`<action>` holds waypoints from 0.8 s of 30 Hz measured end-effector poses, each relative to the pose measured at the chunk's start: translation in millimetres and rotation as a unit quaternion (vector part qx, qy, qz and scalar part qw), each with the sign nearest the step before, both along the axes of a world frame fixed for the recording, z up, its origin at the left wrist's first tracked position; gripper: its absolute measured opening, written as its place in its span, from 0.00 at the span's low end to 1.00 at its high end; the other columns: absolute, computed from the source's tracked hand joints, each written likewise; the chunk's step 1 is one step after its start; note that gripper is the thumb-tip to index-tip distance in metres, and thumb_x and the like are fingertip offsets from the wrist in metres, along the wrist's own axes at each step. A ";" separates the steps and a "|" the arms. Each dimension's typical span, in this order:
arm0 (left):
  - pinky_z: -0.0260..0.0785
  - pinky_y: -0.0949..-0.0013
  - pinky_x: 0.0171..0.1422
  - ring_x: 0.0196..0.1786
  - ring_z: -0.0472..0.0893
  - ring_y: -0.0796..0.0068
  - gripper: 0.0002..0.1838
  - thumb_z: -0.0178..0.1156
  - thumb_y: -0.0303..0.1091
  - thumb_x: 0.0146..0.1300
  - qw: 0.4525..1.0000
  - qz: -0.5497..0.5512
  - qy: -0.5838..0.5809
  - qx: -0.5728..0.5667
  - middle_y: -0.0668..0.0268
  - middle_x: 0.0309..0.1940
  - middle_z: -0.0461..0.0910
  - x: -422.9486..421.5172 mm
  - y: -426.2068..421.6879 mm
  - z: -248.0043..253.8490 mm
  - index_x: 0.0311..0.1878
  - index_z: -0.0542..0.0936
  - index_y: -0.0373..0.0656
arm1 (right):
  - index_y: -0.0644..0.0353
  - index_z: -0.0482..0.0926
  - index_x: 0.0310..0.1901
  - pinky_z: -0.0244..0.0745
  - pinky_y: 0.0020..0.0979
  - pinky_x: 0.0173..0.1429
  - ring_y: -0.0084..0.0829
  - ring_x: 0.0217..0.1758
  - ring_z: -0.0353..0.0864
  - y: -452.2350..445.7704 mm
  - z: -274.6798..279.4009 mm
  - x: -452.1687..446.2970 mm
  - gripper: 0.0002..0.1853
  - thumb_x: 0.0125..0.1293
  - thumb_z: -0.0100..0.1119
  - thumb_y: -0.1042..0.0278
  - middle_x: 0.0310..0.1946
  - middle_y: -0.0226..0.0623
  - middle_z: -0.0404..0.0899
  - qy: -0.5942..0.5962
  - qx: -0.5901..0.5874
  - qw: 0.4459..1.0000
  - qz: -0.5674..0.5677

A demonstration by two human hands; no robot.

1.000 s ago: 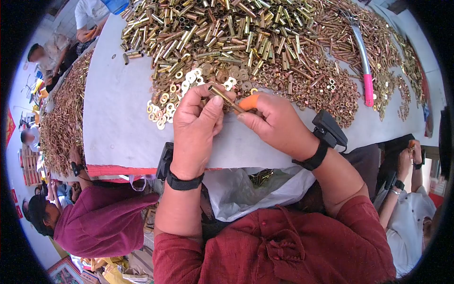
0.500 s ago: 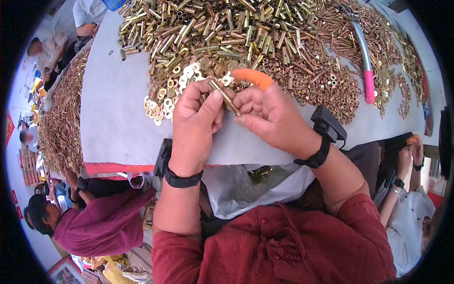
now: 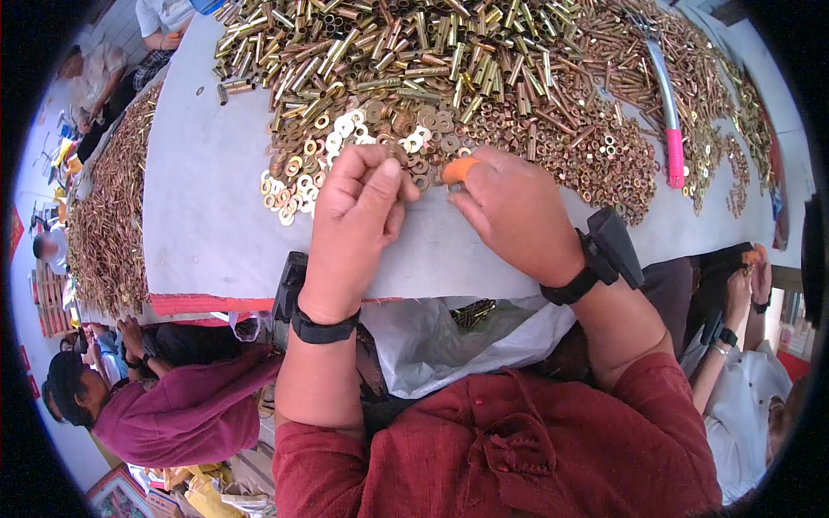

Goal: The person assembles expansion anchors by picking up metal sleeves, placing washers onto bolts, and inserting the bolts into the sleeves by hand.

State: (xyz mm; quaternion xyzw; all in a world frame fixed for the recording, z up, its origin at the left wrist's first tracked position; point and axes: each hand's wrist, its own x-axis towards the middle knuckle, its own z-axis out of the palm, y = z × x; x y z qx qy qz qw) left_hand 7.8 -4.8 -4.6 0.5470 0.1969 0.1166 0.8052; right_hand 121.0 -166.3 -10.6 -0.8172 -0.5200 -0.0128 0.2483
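My left hand [image 3: 361, 203] is closed above the table, its thumb pressed to the bent index finger near the washers. What it pinches, if anything, is mostly hidden by the fingers. My right hand [image 3: 516, 211] is turned back-up at the near edge of the parts, with an orange finger cot [image 3: 458, 169] on one finger. A small gap shows between that fingertip and the thumb; the other fingers are hidden. In front of both hands lie flat brass-coloured washers [image 3: 304, 186]. Small nuts [image 3: 604, 164] spread out to the right of my right hand.
Metal sleeves [image 3: 389, 60] form a large heap at the back. A pink-handled tool [image 3: 674, 155] lies on the right. White plastic sheeting [image 3: 423, 345] hangs below the grey tabletop [image 3: 224, 233]. People sit on both sides; another heap of parts [image 3: 112, 216] is at left.
The metal sleeve that both hands held is no longer visible between them. My right hand has rolled over and its fingertips now reach the loose parts. My left hand stays nearly in place.
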 end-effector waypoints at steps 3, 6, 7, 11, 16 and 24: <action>0.59 0.81 0.29 0.26 0.66 0.88 0.05 0.54 0.31 0.73 0.996 -0.028 0.028 0.086 0.70 0.31 0.78 -1.4 -2.0 -3.4 0.46 0.74 0.41 | 0.58 0.77 0.38 0.76 0.43 0.38 0.44 0.36 0.80 1.1 -2.7 4.3 0.08 0.60 0.64 0.67 0.32 0.39 0.75 -0.034 -0.013 0.999 -0.021; 0.62 0.80 0.33 0.29 0.68 0.88 0.04 0.56 0.30 0.72 0.986 -0.042 0.050 0.153 0.73 0.31 0.78 -2.7 -0.8 -5.5 0.46 0.75 0.40 | 0.58 0.77 0.37 0.76 0.42 0.38 0.43 0.37 0.80 -4.4 5.9 5.0 0.07 0.60 0.63 0.67 0.32 0.39 0.75 -0.036 0.014 0.999 0.006; 0.63 0.80 0.33 0.29 0.68 0.88 0.04 0.56 0.29 0.72 0.985 -0.045 0.054 0.157 0.73 0.30 0.78 -2.8 -0.2 -5.8 0.45 0.75 0.40 | 0.58 0.77 0.37 0.76 0.42 0.38 0.43 0.37 0.80 -5.2 7.1 3.6 0.07 0.60 0.63 0.67 0.32 0.39 0.75 -0.036 0.014 0.999 0.006; 0.63 0.80 0.33 0.29 0.68 0.88 0.04 0.56 0.29 0.72 0.983 -0.052 0.053 0.169 0.73 0.30 0.77 -1.5 0.2 -6.7 0.45 0.76 0.40 | 0.57 0.78 0.38 0.76 0.41 0.39 0.43 0.38 0.80 -6.4 13.7 -1.5 0.06 0.61 0.61 0.68 0.32 0.39 0.75 -0.040 -0.035 0.998 -0.014; 0.63 0.81 0.32 0.29 0.68 0.88 0.04 0.55 0.30 0.73 0.986 -0.054 0.054 0.151 0.73 0.30 0.77 -1.4 -0.4 -4.5 0.45 0.76 0.40 | 0.61 0.79 0.40 0.74 0.43 0.43 0.46 0.41 0.78 -7.9 14.5 -0.5 0.10 0.59 0.65 0.67 0.36 0.43 0.75 0.005 -0.049 0.999 -0.006; 0.65 0.80 0.34 0.29 0.70 0.88 0.04 0.56 0.29 0.72 0.984 -0.053 0.060 0.157 0.73 0.29 0.78 -0.5 -1.4 -5.1 0.44 0.76 0.40 | 0.64 0.79 0.38 0.74 0.42 0.42 0.47 0.39 0.78 -8.2 11.9 3.2 0.09 0.58 0.64 0.69 0.34 0.44 0.76 0.001 -0.055 0.998 0.027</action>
